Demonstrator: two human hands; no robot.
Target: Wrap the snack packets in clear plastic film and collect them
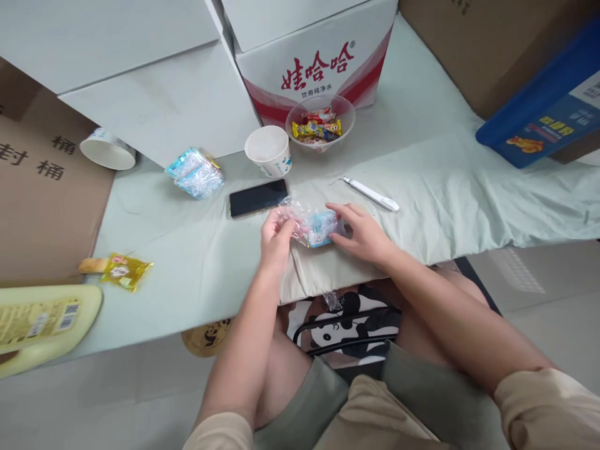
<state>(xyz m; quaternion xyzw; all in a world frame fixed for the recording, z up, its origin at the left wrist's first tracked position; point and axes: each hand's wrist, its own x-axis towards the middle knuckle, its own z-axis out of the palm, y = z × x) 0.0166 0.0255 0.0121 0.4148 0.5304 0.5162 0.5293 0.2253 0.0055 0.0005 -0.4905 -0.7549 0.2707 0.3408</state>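
Near the front edge of the cloth-covered table, my left hand (277,232) pinches crinkled clear plastic film (296,215). The film reaches over a small light-blue packet (322,226) lying between my hands. My right hand (363,232) is curved round the right end of that packet, thumb at the near side and fingers at the far side. What the packet holds is hard to make out through the shine. A black phone (259,198) lies just beyond my left hand. Beyond my right hand rests a white pen-like cutter (371,193).
Behind stand a white paper cup (269,152) and a clear bowl (347,128) of wrapped snacks, against a white-and-red carton (323,62). Film-wrapped blue packets (195,173) lie left. A yellow snack packet (125,270) and yellow jug (51,322) are farther left, a blue container (539,112) right.
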